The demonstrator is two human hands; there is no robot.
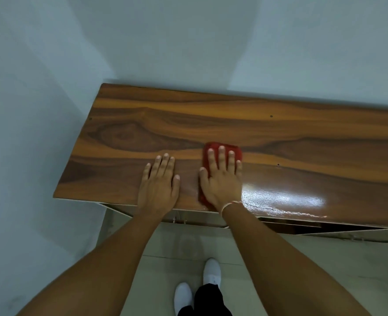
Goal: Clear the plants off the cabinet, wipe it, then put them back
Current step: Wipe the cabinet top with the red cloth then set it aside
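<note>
Both hands are down on the wooden cabinet top (211, 124), which runs across the middle of the frame from the left corner out past the right edge. The right hand (221, 179) lies flat, fingers spread, pressing on a red cloth (213, 148) just right of centre; the cloth peeks out beyond the fingertips and along the thumb side, pinned under the palm rather than clenched. The left hand (160, 181) sits just beside it to the left, palm flat on bare wood, fingers extended, gripping nothing. There's a thin bracelet (228, 205) at the right wrist. To the right of the cloth, near the front edge, a glossy patch (284, 198) shines with reflected light. At the bottom of the frame, two white shoes (212, 271) stand on the pale floor.
</note>
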